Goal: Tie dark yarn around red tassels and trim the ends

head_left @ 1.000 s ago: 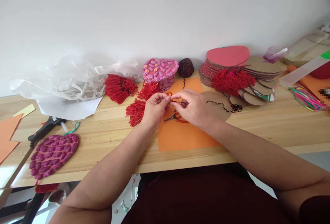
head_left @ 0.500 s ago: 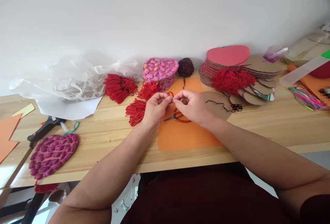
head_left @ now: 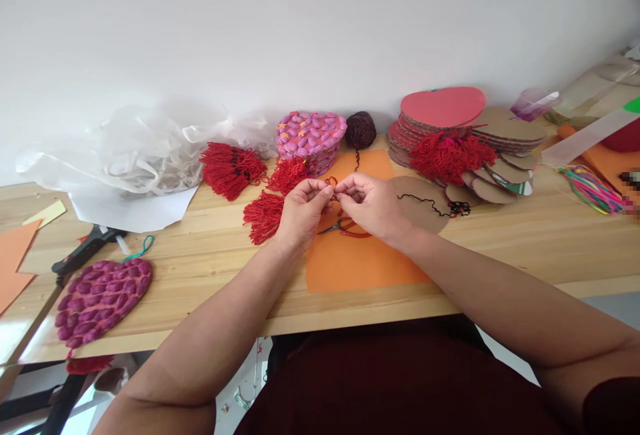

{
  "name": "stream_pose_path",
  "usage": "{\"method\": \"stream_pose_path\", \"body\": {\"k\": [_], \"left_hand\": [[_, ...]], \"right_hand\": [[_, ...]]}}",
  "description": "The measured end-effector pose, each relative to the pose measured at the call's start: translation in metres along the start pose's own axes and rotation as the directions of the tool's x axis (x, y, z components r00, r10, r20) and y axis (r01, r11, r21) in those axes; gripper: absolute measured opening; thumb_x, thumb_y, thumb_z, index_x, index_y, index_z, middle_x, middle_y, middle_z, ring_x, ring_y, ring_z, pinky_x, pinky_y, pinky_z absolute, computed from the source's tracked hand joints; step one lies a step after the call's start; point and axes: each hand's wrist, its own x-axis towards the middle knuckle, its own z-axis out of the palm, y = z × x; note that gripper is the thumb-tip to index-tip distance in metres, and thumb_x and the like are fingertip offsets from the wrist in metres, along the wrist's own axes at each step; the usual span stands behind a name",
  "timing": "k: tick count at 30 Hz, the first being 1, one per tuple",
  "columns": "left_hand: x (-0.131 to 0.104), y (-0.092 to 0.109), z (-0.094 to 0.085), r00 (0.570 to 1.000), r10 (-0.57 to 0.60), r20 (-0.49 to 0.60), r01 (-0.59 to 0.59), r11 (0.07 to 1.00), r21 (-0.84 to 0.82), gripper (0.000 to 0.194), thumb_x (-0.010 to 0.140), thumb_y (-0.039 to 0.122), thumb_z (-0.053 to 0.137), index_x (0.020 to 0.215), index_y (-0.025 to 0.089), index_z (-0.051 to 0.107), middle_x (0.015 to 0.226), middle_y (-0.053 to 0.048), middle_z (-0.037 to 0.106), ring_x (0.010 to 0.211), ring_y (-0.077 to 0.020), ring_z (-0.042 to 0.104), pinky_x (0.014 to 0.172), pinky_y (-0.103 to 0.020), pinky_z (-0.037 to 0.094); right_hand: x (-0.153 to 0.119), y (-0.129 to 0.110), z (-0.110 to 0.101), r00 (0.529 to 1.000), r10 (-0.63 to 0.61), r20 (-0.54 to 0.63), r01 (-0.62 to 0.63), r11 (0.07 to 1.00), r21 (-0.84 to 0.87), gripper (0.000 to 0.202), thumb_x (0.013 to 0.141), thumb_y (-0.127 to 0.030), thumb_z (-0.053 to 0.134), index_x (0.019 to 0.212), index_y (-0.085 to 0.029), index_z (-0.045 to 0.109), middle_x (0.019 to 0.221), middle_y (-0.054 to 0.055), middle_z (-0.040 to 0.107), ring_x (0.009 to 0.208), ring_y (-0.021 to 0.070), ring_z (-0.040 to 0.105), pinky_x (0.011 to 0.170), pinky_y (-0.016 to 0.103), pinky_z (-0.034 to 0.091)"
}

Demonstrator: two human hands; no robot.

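The front edge of the wooden table runs nearest you; bare wood on your left gives room to move the elbow. Past that edge, the orange sheet lies flat. The orange-handled scissors rest on it just below your fingertips, blades pointing left; clear them before any wide move.

The red yarn is raised above the sheet between your hands, a small loop rising over the tips. Your left hand has thumb and forefinger pressed together on it. Your right hand is likewise pinched, apparently on the same yarn; the exact contact is too small to tell. For good control, steady the left pinch and draw the right in short, even pulls.

Right of that hand, black yarn trails off the cardboard disc; avoid snagging it. Red tassels limit leftward travel. Farther back, the dark yarn ball and cardboard stack stand near the wall.
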Motion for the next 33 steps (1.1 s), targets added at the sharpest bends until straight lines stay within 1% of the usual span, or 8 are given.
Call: {"method": "stream_pose_path", "body": {"k": [5, 8, 13, 20, 24, 27, 30, 33], "left_hand": [[0.002, -0.002, -0.001, 0.999, -0.028, -0.037, 0.027, 0.999, -0.037, 0.035, 0.063, 0.033, 0.088, 0.077, 0.015, 0.061, 0.063, 0.004, 0.061, 0.054, -0.0060, 0.054, 0.059, -0.020, 0.046], [0.004, -0.003, -0.002, 0.997, -0.046, -0.063, 0.042, 0.998, -0.053, 0.036, 0.061, 0.033, 0.089, 0.076, 0.015, 0.062, 0.062, 0.003, 0.062, 0.054, -0.0066, 0.055, 0.057, -0.020, 0.045], [0.003, -0.004, -0.002, 0.996, -0.072, -0.057, 0.069, 0.996, -0.061, 0.038, 0.057, 0.034, 0.091, 0.075, 0.014, 0.064, 0.063, 0.001, 0.064, 0.055, -0.0073, 0.056, 0.059, -0.021, 0.046], [0.002, 0.001, 0.000, 0.994, -0.082, -0.068, 0.082, 0.997, -0.005, 0.032, 0.056, 0.030, 0.089, 0.070, 0.013, 0.066, 0.061, 0.001, 0.063, 0.054, -0.0077, 0.055, 0.057, -0.021, 0.044], [0.002, 0.005, 0.000, 0.995, -0.082, -0.057, 0.084, 0.996, 0.025, 0.027, 0.058, 0.029, 0.086, 0.068, 0.013, 0.066, 0.060, 0.000, 0.063, 0.053, -0.0073, 0.053, 0.055, -0.021, 0.042], [0.002, 0.008, 0.000, 0.995, -0.088, -0.038, 0.088, 0.996, 0.017, 0.025, 0.059, 0.028, 0.085, 0.067, 0.013, 0.067, 0.063, -0.002, 0.065, 0.052, -0.0068, 0.053, 0.055, -0.021, 0.042], [0.001, 0.010, -0.001, 0.996, -0.093, -0.001, 0.093, 0.996, -0.006, 0.026, 0.060, 0.029, 0.085, 0.067, 0.013, 0.066, 0.063, -0.002, 0.065, 0.052, -0.0066, 0.052, 0.054, -0.021, 0.042], [0.001, 0.011, -0.001, 0.994, -0.098, 0.050, 0.099, 0.995, -0.024, 0.028, 0.060, 0.030, 0.086, 0.069, 0.013, 0.066, 0.064, -0.002, 0.064, 0.054, -0.0070, 0.053, 0.055, -0.021, 0.043]], "right_hand": [[-0.006, -0.005, -0.003, 0.985, -0.174, 0.011, 0.171, 0.951, -0.258, 0.015, 0.085, -0.014, 0.060, 0.091, -0.019, 0.073, 0.083, 0.004, 0.077, 0.067, 0.0144, 0.066, 0.067, 0.026, 0.050], [-0.007, -0.006, -0.003, 0.970, -0.236, 0.051, 0.240, 0.916, -0.321, 0.017, 0.085, -0.013, 0.060, 0.092, -0.017, 0.075, 0.089, 0.006, 0.078, 0.072, 0.0157, 0.068, 0.069, 0.026, 0.050], [-0.005, -0.006, -0.005, 0.976, -0.208, 0.059, 0.216, 0.927, -0.307, 0.012, 0.088, -0.019, 0.063, 0.084, -0.018, 0.074, 0.084, 0.004, 0.077, 0.069, 0.0146, 0.066, 0.067, 0.026, 0.047], [-0.005, -0.007, -0.007, 0.976, -0.210, 0.055, 0.217, 0.920, -0.326, 0.013, 0.086, -0.017, 0.061, 0.074, -0.018, 0.065, 0.075, 0.004, 0.072, 0.064, 0.0139, 0.060, 0.062, 0.026, 0.044], [-0.003, -0.009, -0.007, 0.991, -0.134, 0.029, 0.137, 0.978, -0.155, 0.008, 0.083, -0.019, 0.061, 0.076, -0.018, 0.065, 0.075, 0.004, 0.070, 0.064, 0.0132, 0.060, 0.062, 0.026, 0.046], [0.000, -0.009, -0.006, 0.994, 0.064, 0.087, -0.075, 0.989, 0.130, 0.008, 0.081, -0.025, 0.065, 0.078, -0.018, 0.065, 0.069, 0.001, 0.066, 0.055, 0.0106, 0.055, 0.054, 0.024, 0.045], [0.003, -0.009, -0.006, 0.944, 0.244, 0.224, -0.317, 0.859, 0.401, 0.016, 0.078, -0.033, 0.069, 0.079, -0.018, 0.064, 0.060, -0.004, 0.056, 0.045, 0.0075, 0.045, 0.045, 0.022, 0.042], [0.004, -0.010, -0.007, 0.897, 0.314, 0.312, -0.442, 0.680, 0.585, 0.020, 0.071, -0.033, 0.075, 0.076, -0.018, 0.062, 0.057, -0.006, 0.051, 0.044, 0.0056, 0.038, 0.041, 0.021, 0.039]]}}
